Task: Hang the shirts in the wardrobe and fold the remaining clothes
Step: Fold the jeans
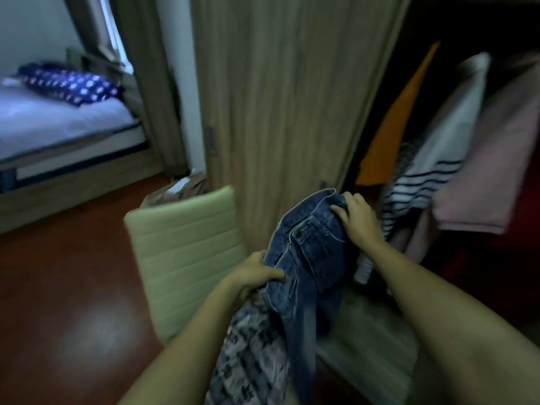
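Both hands grip blue jeans point(304, 258) at centre frame, left hand point(254, 273) low, right hand point(358, 217) on the waistband; cream chair point(187, 258) just left; hanging clothes point(438, 159) crowd the open wardrobe point(280, 92) at right.

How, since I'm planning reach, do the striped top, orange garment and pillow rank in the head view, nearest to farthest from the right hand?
1. Striped top, just right of the right hand, in the wardrobe.
2. Orange garment, above it, hanging.
3. Pillow, far left on the bed.

Wardrobe door point(292, 97) ahead, chair point(187, 258) left (hung clothes point(455, 135) close on right)
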